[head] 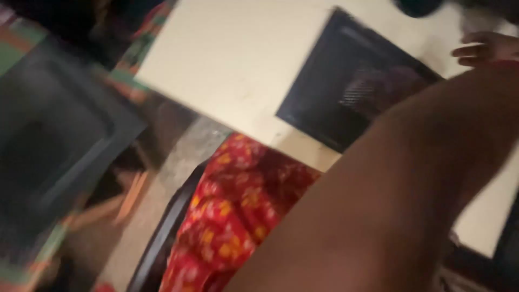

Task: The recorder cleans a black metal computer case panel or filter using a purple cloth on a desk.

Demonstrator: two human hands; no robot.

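Dark flat panel (351, 86), glossy and rectangular, lies on the pale bench (232, 59), just left of and below the one grip in view. It lies skewed, one corner up near the far edge of the bench. Reflection on its surface, blurred.

Hand (486, 47) at top right, the person's right judging by the forearm: fingers (466, 51) loosely extended, pointing left toward the panel's upper right corner. Grip is spread, holding nothing, fingertips apart from the panel; can't tell if they touch the bench. Heavy motion blur, finger count unclear.

Forearm (394, 200) runs diagonally from bottom centre up to that grip, bare, very close to the camera, filling the lower right. It covers the panel's lower right corner and part of the bench. Elbow end out of frame at the bottom.

Other grip: not seen anywhere.

Below the grip and left of the forearm: red cloth with yellow-orange flower print (232, 216), under the bench's near edge. A dark curved rim (162, 238) runs along the left of the cloth. Further left, well apart from the grip: large dark grey moulded object (54, 140), blurred, kind unclear. Dark round thing (419, 6) at the top edge, just left of and above the grip, cropped. Striped green-orange fabric (135, 59) left of the bench.
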